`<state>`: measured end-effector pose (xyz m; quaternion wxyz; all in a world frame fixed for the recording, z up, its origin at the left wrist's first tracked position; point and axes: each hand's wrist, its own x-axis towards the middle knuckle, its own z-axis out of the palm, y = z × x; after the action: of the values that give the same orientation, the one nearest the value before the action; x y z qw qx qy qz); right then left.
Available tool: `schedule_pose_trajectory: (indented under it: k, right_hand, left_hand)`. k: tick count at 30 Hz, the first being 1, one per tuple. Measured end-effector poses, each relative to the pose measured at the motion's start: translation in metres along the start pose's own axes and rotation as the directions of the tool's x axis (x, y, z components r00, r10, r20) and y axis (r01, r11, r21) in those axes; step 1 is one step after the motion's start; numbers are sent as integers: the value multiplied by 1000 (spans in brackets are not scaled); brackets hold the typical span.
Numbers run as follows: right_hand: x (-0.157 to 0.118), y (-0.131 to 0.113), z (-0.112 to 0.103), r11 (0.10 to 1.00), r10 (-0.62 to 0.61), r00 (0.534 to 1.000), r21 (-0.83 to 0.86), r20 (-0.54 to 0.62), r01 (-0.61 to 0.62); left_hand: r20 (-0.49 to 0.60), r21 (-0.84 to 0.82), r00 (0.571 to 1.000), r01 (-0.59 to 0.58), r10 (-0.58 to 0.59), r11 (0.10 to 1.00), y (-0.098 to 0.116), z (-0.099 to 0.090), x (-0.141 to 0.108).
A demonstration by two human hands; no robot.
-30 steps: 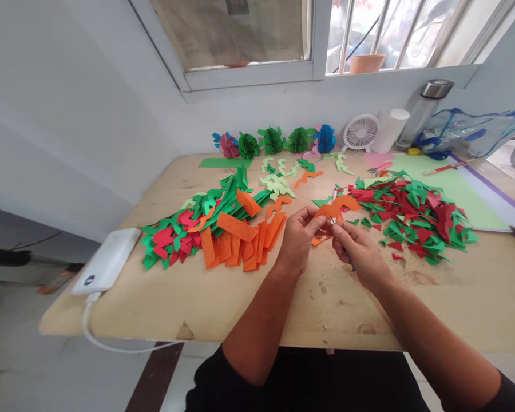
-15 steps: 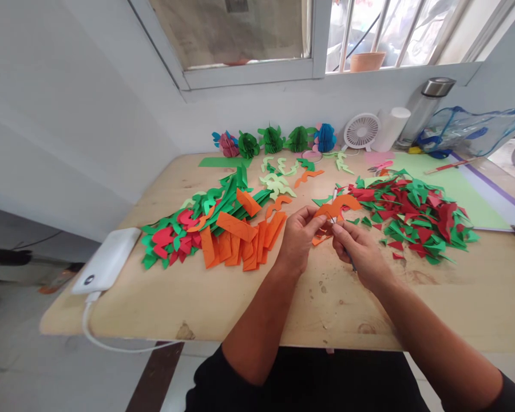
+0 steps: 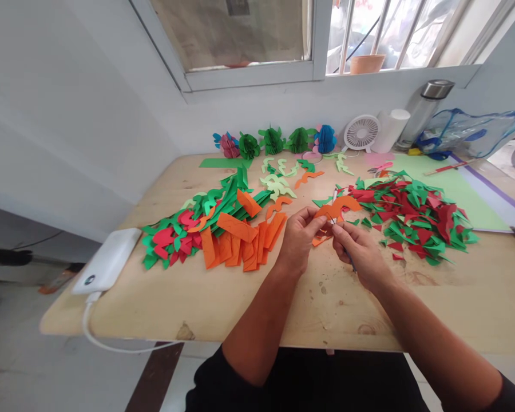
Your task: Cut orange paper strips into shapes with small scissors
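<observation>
Between the fingertips of my left hand [image 3: 301,236] is a piece of orange paper [image 3: 345,203] with a curved edge, its free end pointing right. My right hand [image 3: 358,252] is closed around a pair of scissors [image 3: 352,264]; a dark blue handle shows below the fingers and the thin blades meet the paper. Most of the scissors is hidden by the hand. Under the hands lie small orange scraps [image 3: 321,239]. Left of my left hand are folded orange paper strips [image 3: 236,246] with drawn curved lines. A wavy orange cutout [image 3: 278,205] lies just beyond them.
A heap of red and green scraps [image 3: 420,212] spreads at the right. Green and red cutouts [image 3: 171,243] are piled at the left, near a white power bank [image 3: 107,262] with a cable. Paper figures [image 3: 272,140], a small fan [image 3: 362,133] and a bottle [image 3: 427,111] stand along the wall.
Almost nothing differs. Both hands, the orange paper and the scissors stay in nearly the same place, and the view has shifted very slightly.
</observation>
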<state>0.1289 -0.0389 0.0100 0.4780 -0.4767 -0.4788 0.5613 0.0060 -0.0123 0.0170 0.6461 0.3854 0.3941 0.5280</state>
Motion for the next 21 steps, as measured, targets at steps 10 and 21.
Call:
schedule_pose_trajectory:
  k: [10, 21]
  right_hand:
    - [-1, -1, 0, 1000, 6, 1000, 4, 0, -6]
    - [0, -1, 0, 1000, 9, 1000, -1, -2, -9]
  left_hand:
    - [9, 2, 1000, -7, 7, 1000, -1, -1, 0]
    - [6, -13, 1000, 10, -10, 1000, -2, -1, 1]
